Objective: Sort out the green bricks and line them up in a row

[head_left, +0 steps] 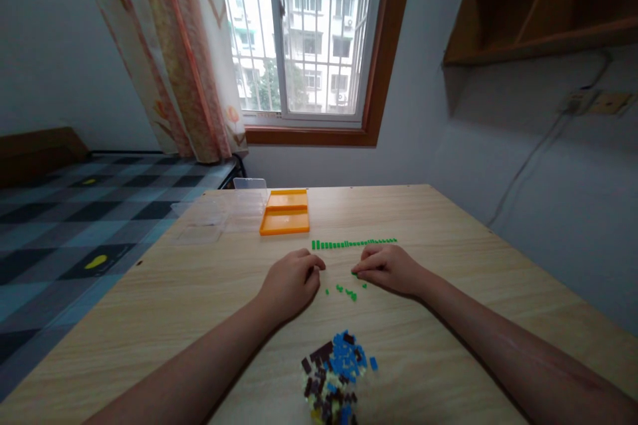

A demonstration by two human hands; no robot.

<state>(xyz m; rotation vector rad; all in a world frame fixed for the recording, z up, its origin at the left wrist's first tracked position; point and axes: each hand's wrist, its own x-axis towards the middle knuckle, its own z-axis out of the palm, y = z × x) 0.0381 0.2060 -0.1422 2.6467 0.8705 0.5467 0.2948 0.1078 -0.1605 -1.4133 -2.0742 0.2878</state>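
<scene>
My right hand [389, 268] is pinched on a small green toy brick [354, 272], which peeks out at the fingertips. Opposite it, my left hand [295, 282] rests on the table with loosely curled fingers, the index finger pointing inward, and no brick shows in it. Beyond both hands runs a long row of green bricks [343, 245], with taller ones at its left end. Several loose green bricks [351, 294] lie scattered between and just below the hands. Closer to me is a pile of small bricks in blue [346, 355], dark brown [321, 350] and pale yellow.
An orange two-compartment tray [284, 229] sits at the table's far side, with clear plastic boxes [202, 220] to its left. The wooden table [428, 352] ends before the window wall. A bed with a checked cover [50, 232] stands left; a wall shelf [538, 46] hangs upper right.
</scene>
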